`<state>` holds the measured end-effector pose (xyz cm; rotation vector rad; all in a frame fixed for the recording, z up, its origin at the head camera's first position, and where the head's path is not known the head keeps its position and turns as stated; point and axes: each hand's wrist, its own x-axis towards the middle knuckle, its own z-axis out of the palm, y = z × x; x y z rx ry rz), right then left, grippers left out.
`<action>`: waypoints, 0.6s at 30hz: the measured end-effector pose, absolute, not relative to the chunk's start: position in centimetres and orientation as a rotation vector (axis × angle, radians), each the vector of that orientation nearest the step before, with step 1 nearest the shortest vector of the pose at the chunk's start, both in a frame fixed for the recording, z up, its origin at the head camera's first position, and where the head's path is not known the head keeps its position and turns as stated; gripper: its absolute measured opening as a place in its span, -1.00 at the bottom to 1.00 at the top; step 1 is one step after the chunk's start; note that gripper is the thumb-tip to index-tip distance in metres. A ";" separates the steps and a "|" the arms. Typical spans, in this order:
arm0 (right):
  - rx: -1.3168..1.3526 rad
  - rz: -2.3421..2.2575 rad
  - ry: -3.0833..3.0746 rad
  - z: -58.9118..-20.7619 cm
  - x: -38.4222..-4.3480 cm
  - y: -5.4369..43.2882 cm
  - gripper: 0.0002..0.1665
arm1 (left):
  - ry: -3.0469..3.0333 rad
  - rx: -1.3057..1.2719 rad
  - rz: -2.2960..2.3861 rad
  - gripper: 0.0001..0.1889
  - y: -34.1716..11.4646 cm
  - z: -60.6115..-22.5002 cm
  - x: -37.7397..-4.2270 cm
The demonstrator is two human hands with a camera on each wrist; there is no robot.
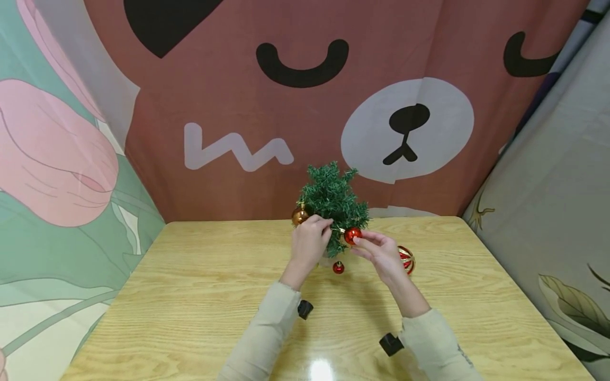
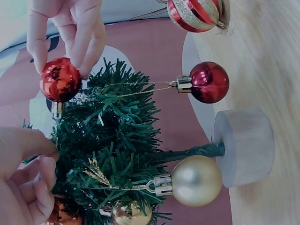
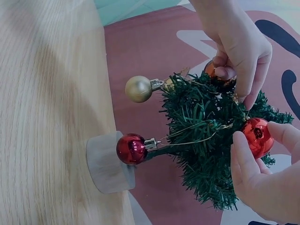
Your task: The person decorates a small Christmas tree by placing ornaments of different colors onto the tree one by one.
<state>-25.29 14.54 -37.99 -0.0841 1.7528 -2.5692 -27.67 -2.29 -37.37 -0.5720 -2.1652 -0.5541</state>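
Note:
A small green Christmas tree (image 1: 331, 190) stands at the table's far side on a pale round base (image 2: 248, 146). My right hand (image 1: 385, 258) holds a shiny red bauble (image 1: 353, 236) between thumb and fingers, in front of the branches. On its other side, my left hand (image 1: 308, 242) pinches the bauble's gold string close to the cap. A darker red bauble (image 3: 131, 149) hangs lower on a gold cord. Matte gold (image 2: 197, 181) and shiny gold baubles (image 2: 132, 214) hang nearby. Partly behind my left hand is a copper bauble (image 1: 299, 216).
A red and gold striped ball (image 1: 406, 260) lies on the wooden table (image 1: 200, 296), partly hidden by my right hand. Behind the tree hangs a curtain (image 1: 229, 95) with a bear print. Black wrist cameras (image 1: 392, 344) sit beside the sleeves.

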 end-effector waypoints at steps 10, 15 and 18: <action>-0.047 -2.548 1.843 -38.2 -25.5 14.1 -0.63 | -2.264 -0.493 -0.545 -0.91 -2.1 -37.5 -28.0; -0.052 -2.497 1.987 -38.0 -25.3 13.8 -0.52 | -2.284 -0.459 -0.544 -0.92 -2.1 -37.5 -27.9; -0.019 -2.487 2.040 -38.0 -25.2 13.7 -0.57 | -2.300 -0.461 -0.547 -0.91 -2.0 -37.5 -27.9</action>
